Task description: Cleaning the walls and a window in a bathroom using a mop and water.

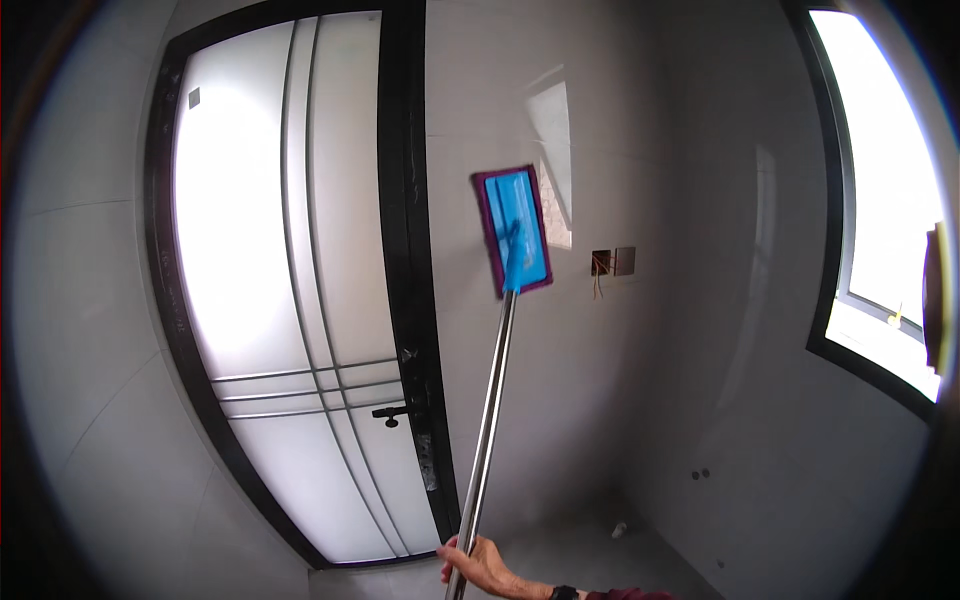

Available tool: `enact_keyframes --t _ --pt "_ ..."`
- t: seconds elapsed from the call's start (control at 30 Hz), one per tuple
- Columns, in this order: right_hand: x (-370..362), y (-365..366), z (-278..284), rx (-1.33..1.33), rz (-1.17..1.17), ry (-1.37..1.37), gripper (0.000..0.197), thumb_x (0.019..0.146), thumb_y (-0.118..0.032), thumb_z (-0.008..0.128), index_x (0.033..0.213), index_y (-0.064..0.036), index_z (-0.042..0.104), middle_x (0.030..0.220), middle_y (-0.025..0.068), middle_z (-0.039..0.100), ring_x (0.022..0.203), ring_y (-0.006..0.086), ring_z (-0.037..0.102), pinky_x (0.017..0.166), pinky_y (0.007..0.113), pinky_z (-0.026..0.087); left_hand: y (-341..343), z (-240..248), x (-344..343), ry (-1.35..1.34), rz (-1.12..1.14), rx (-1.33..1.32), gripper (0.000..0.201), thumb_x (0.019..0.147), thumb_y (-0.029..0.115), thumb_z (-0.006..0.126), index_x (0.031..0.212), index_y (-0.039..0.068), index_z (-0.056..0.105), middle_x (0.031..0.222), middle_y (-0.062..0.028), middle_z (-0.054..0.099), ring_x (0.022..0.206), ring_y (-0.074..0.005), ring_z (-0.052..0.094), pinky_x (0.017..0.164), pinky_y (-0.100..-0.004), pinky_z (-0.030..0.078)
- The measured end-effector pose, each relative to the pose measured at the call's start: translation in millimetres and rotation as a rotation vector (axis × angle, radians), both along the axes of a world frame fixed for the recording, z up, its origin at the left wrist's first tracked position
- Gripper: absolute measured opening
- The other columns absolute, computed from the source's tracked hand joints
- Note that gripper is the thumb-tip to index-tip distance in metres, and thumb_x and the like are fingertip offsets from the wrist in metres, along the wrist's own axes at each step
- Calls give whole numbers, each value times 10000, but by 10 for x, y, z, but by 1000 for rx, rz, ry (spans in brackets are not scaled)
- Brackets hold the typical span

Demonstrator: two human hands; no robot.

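My right hand [486, 570] is closed around the silver metal pole of a flat mop [492, 400], low in the view. A dark band circles that wrist, and a maroon sleeve covers the forearm. Up at the far end of the pole, the blue rectangular mop head [520, 262] has a purple fabric pad showing around its edges. It is raised against or just in front of the grey tiled wall [470, 130], right of the door; contact cannot be made out. My left hand is out of the picture.
Left of the mop stands a black-framed frosted glass door [250, 250] with a black handle [391, 413]. Loose wires hang from an open wall box [600, 264] beside the mop head. A bright window [880, 180] is on the right. A small pale object [619, 530] lies on the floor.
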State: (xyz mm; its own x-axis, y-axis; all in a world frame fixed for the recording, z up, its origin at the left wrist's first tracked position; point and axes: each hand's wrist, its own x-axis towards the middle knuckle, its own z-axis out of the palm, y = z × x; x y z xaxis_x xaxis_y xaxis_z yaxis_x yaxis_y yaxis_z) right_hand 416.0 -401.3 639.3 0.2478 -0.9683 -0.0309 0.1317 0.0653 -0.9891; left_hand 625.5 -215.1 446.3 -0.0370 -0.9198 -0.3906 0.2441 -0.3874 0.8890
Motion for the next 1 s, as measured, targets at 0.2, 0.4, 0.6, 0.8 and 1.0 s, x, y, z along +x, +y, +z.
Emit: enact_keyframes --t 0.2,0.4,0.6,0.8,1.0 --pt "-715 -1036 867 -345 -198 -18 330 803 -292 573 778 17 458 539 81 521 437 159 546 373 269 436 -92 137 -111 194 136 56 264 809 300 550 697 62 543 514 29 440 446 -98 392 430 -222 351" --pt "-1855 -2177 2094 -641 -474 -173 393 757 -323 631 768 7 417 489 56 458 364 150 480 292 280 378 -1561 -293 -827 112 -145 -144 214 839 253 505 728 74 541 541 38 426 465 -114 366 471 -215 357" --pt "-2497 -2456 2911 -718 -621 -233 322 788 -305 577 744 -17 440 490 49 450 352 136 442 285 255 323 -2107 963 -1582 -972 159 -635 270 708 284 650 799 37 593 617 -141 571 546 -260 544 530 -358 442" --pt "-2025 -2247 2744 -732 -439 -77 283 807 -269 537 696 -28 440 459 38 430 337 122 425 283 248 323 -2160 -13 -1598 -783 106 -583 227 641 220 706 742 48 596 539 -69 548 473 -193 513 450 -312 412" --pt "-1202 -2259 3134 -872 -137 0 291 794 -263 573 825 -12 427 591 74 510 415 114 472 347 250 397 -2243 -288 -1790 -24 14 -217 280 659 193 692 878 55 586 672 -42 559 441 -128 470 403 -267 382"
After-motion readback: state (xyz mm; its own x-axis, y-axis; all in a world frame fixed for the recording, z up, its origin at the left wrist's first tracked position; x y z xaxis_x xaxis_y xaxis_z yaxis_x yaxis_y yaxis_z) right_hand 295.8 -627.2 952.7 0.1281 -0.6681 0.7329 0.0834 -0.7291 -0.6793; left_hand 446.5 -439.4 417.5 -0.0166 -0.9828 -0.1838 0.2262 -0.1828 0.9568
